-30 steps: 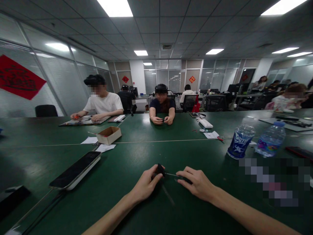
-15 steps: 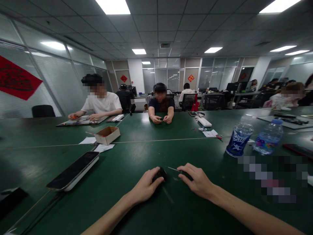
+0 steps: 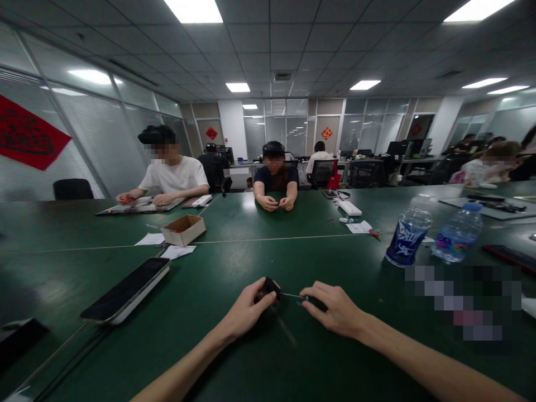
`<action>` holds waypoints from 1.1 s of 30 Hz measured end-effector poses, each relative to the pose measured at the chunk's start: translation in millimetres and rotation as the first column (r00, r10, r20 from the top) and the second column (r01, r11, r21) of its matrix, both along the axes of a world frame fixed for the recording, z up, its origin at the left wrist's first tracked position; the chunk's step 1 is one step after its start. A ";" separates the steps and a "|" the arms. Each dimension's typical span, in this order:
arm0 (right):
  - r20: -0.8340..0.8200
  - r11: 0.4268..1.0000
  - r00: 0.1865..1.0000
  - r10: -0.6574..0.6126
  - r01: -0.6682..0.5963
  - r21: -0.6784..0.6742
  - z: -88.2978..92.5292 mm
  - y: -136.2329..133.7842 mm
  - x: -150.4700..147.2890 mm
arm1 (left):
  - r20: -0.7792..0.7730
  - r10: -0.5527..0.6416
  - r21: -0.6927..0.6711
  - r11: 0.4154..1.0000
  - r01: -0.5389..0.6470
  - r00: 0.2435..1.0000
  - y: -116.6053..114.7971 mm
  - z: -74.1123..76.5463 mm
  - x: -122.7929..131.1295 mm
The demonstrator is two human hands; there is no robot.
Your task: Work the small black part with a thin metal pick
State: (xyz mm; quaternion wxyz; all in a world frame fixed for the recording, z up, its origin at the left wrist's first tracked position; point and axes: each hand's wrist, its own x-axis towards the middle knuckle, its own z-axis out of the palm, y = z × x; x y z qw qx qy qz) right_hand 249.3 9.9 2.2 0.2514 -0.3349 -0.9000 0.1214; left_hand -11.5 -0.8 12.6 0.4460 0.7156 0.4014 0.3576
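The left hand (image 3: 243, 310) curls closed around a small black object (image 3: 270, 288), held just above the green surface (image 3: 176, 340). The right hand (image 3: 330, 309) pinches a thin metal tool (image 3: 291, 294), its tip reaching toward the object. Nothing visible shows how much work on the object is done or left.

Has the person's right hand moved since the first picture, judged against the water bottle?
No: the right hand holds its place against the blue-labelled water bottle.
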 end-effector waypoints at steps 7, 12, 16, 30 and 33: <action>0.024 0.999 1.000 0.002 -0.003 0.036 -1.0 0.3 0.0 | -0.022 0.009 0.008 1.000 -0.009 1.000 -0.6 0.5 1.6; 0.027 0.999 0.999 0.017 -0.018 0.033 0.0 0.5 -0.2 | -0.054 0.024 -0.002 1.000 -0.024 0.998 -2.9 2.8 1.6; 0.023 0.999 0.999 0.028 -0.028 0.018 0.8 0.3 0.0 | -0.085 0.024 0.019 1.000 -0.022 0.996 -2.8 2.7 1.9; 0.035 0.998 0.998 0.055 -0.056 0.027 1.5 0.5 -2.0 | -0.118 0.004 0.077 0.997 0.005 0.993 -4.8 5.7 2.5; 0.037 0.998 0.998 0.057 -0.058 0.023 2.1 0.1 -2.2 | -0.127 -0.003 0.075 0.997 0.013 0.992 -5.9 7.4 2.7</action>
